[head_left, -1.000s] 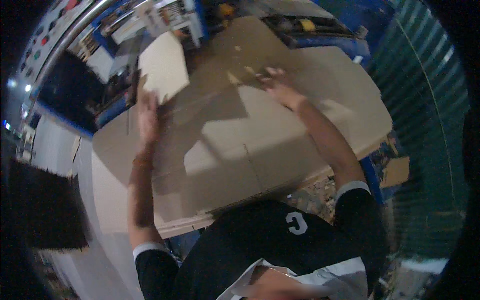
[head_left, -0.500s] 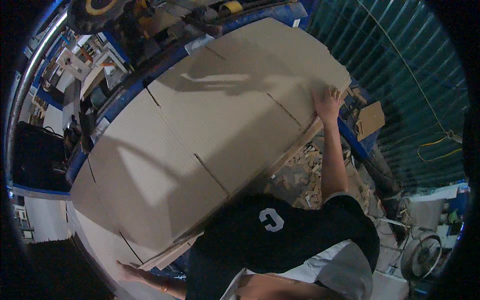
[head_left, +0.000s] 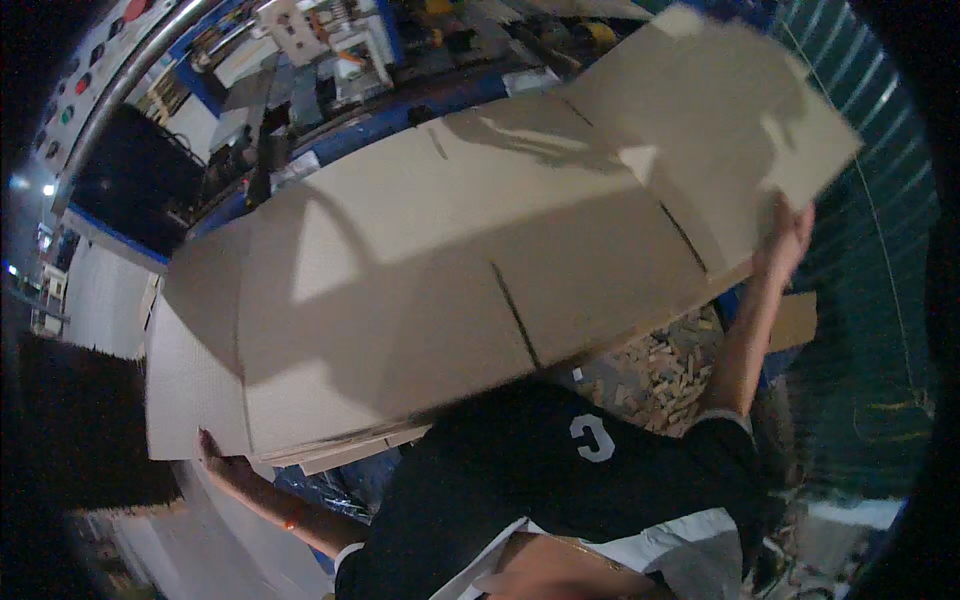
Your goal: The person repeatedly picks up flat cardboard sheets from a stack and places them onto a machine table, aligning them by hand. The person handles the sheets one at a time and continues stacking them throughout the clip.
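Observation:
A large flat cardboard sheet (head_left: 400, 290), creased and slotted, spreads across in front of me. My right hand (head_left: 786, 242) grips the near edge of its right end panel, which is lifted and bent up from the rest. My left hand (head_left: 215, 455) holds the near edge of the left end panel, thumb showing at the edge and the other fingers mostly hidden beneath. Edges of more cardboard (head_left: 365, 450) show under the sheet's near side. Shadows fall over the sheet's surface.
Blue machine framing (head_left: 370, 140) runs along the far side. Many small cardboard offcuts (head_left: 665, 375) lie below the near right edge. A green corrugated wall (head_left: 850, 330) stands at right, with a brown cardboard piece (head_left: 795, 320) beside it. A control panel with buttons (head_left: 80, 85) is far left.
The sheet's right end has risen and bent upward with my right hand. Its left end is now lifted in my left hand. The view has also shifted.

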The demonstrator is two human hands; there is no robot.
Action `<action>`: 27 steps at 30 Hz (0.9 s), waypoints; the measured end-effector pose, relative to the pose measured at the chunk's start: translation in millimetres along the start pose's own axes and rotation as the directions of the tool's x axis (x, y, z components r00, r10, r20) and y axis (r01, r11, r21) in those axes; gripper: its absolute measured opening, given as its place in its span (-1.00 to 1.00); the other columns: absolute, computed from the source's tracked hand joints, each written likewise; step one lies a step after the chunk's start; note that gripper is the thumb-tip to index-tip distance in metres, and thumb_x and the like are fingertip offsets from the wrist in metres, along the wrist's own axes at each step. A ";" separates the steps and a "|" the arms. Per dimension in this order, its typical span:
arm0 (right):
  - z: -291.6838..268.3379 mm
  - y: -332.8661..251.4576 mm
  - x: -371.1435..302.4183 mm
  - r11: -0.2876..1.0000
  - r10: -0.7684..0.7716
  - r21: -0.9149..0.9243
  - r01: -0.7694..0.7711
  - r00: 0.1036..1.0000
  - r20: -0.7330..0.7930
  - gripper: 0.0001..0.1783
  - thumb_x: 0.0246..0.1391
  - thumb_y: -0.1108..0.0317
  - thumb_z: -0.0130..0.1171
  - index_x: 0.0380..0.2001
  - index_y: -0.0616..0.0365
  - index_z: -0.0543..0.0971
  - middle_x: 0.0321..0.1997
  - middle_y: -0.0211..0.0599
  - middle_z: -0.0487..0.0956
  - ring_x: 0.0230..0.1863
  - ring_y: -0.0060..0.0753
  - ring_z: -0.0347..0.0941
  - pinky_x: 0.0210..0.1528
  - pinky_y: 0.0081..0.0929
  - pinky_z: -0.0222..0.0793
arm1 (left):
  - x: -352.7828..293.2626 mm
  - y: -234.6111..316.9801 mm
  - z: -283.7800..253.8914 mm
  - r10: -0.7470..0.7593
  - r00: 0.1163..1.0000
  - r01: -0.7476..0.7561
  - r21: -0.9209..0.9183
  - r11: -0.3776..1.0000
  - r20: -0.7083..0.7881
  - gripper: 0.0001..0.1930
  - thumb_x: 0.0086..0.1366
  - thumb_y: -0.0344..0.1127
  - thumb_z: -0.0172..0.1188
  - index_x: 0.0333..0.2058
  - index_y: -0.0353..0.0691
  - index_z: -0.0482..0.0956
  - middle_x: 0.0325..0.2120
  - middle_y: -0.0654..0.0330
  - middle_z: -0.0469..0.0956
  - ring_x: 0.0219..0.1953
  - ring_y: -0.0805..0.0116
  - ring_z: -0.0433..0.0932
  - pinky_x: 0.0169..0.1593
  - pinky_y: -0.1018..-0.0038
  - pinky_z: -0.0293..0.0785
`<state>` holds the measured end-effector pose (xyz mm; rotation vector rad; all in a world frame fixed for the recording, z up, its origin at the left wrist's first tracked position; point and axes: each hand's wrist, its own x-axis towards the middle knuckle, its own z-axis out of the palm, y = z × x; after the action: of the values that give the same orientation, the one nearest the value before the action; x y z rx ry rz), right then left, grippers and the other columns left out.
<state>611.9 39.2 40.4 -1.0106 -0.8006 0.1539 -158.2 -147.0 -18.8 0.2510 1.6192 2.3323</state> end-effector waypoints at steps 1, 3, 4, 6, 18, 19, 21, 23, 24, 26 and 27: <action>-6.7 -24.4 -13.1 0.995 -0.098 0.032 0.094 0.982 0.159 -0.55 0.00 0.55 0.06 0.02 0.17 0.32 -0.08 -0.27 0.46 -0.10 -0.39 0.40 -0.08 -0.44 0.34 | -13.9 1.1 -1.1 0.059 0.996 -0.062 0.050 0.997 0.062 -0.58 0.18 -0.34 0.08 -0.01 -0.45 0.36 -0.10 0.01 0.45 -0.11 0.23 0.46 0.01 0.35 0.37; -12.3 -53.2 -49.1 0.980 -0.127 -0.136 0.145 0.983 0.133 -0.61 0.00 0.48 0.10 -0.05 0.23 0.38 -0.13 -0.24 0.50 -0.14 -0.34 0.43 -0.08 -0.38 0.35 | -42.5 5.2 2.3 0.177 0.940 -0.207 0.076 0.975 0.292 -0.66 0.16 -0.39 0.12 -0.10 -0.42 0.41 -0.17 0.08 0.48 -0.15 0.30 0.46 0.01 0.38 0.36; -15.7 -59.8 -70.7 0.872 -0.129 -0.457 0.176 0.983 0.134 -0.67 -0.01 0.47 0.12 -0.12 0.25 0.43 -0.18 -0.22 0.52 -0.17 -0.32 0.45 -0.10 -0.38 0.37 | -58.2 6.1 4.5 0.150 0.958 -0.191 0.151 0.970 0.245 -0.67 0.15 -0.41 0.12 -0.10 -0.40 0.41 -0.17 0.09 0.48 -0.16 0.31 0.46 0.00 0.39 0.36; -13.7 -52.4 -115.6 0.671 -0.302 -0.534 0.515 0.847 0.438 -0.73 -0.05 0.43 0.15 -0.22 0.23 0.51 -0.18 -0.20 0.54 -0.16 -0.26 0.46 -0.10 -0.33 0.38 | -86.2 1.6 14.8 0.113 0.970 -0.174 0.295 0.940 0.215 -0.67 0.14 -0.44 0.13 -0.10 -0.37 0.41 -0.18 0.11 0.48 -0.18 0.32 0.46 -0.01 0.40 0.35; 48.4 -15.5 -162.7 0.685 -0.077 0.104 0.721 -0.070 0.995 -0.58 -0.24 0.38 0.19 -0.17 0.02 0.51 0.05 -0.28 0.44 0.15 -0.07 0.28 0.12 -0.08 0.21 | -154.2 -21.0 128.2 -0.272 0.024 -0.993 0.056 0.109 0.962 -0.46 0.04 -0.41 0.01 0.08 0.03 0.38 0.16 0.05 0.21 0.22 0.02 0.15 0.25 0.10 0.00; 55.8 -10.8 -160.4 0.689 -0.064 0.109 0.716 -0.089 0.994 -0.57 -0.20 0.32 0.19 -0.14 0.01 0.50 0.09 -0.27 0.41 0.17 -0.08 0.25 0.13 -0.07 0.18 | -151.0 -20.6 130.3 -0.201 0.007 -0.995 0.027 0.096 0.979 -0.45 0.04 -0.40 0.01 0.09 0.01 0.36 0.17 0.05 0.20 0.22 0.02 0.14 0.25 0.11 -0.01; 75.3 0.7 -154.3 0.660 -0.065 0.131 0.740 -0.118 0.991 -0.53 -0.13 0.20 0.17 -0.07 -0.01 0.46 0.16 -0.27 0.34 0.21 -0.09 0.19 0.16 -0.06 0.13 | -142.1 -24.0 135.3 -0.190 0.028 -0.997 0.042 0.070 0.981 -0.44 0.04 -0.39 -0.01 0.11 -0.02 0.34 0.18 0.05 0.18 0.22 0.02 0.14 0.26 0.12 -0.02; 98.4 11.1 -146.2 0.609 -0.149 0.198 0.768 -0.135 0.980 -0.47 -0.06 0.06 0.12 0.00 -0.02 0.41 0.22 -0.27 0.26 0.25 -0.10 0.12 0.20 -0.05 0.07 | -133.6 -33.2 144.0 -0.117 0.008 -0.994 0.021 0.110 0.993 -0.43 0.06 -0.40 -0.01 0.13 -0.04 0.30 0.17 0.04 0.19 0.22 0.02 0.14 0.25 0.09 -0.01; 110.3 14.5 -141.7 0.568 -0.080 0.183 0.802 -0.167 0.983 -0.44 -0.06 0.00 0.10 0.02 -0.04 0.39 0.22 -0.27 0.25 0.25 -0.10 0.10 0.20 -0.04 0.06 | -129.2 -38.3 150.2 -0.088 0.001 -0.995 0.010 0.103 0.996 -0.43 0.06 -0.40 -0.02 0.14 -0.04 0.28 0.17 0.04 0.19 0.21 0.02 0.14 0.25 0.08 -0.01; 132.8 18.5 -139.9 0.530 -0.082 0.206 0.823 -0.192 0.978 -0.38 -0.06 -0.10 0.04 0.06 -0.07 0.36 0.23 -0.26 0.24 0.27 -0.10 0.07 0.21 -0.03 0.03 | -111.5 -46.0 170.4 -0.015 -0.013 -0.994 -0.011 0.113 1.000 -0.41 0.05 -0.39 0.02 0.15 -0.07 0.26 0.17 0.04 0.18 0.22 0.03 0.14 0.25 0.10 -0.02; 142.8 19.3 -144.7 0.517 -0.096 0.234 0.824 -0.215 0.972 -0.38 -0.05 -0.10 0.04 0.07 -0.08 0.35 0.21 -0.27 0.25 0.26 -0.10 0.08 0.20 -0.04 0.04 | -101.4 -49.2 182.5 0.017 -0.026 -0.994 -0.028 0.103 0.999 -0.40 0.04 -0.39 0.03 0.15 -0.08 0.25 0.17 0.04 0.18 0.22 0.03 0.13 0.25 0.10 -0.03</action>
<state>418.9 81.9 -11.4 -0.8374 -2.8078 -0.2199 -0.3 -3.3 1.9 2.6535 1.7942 0.6116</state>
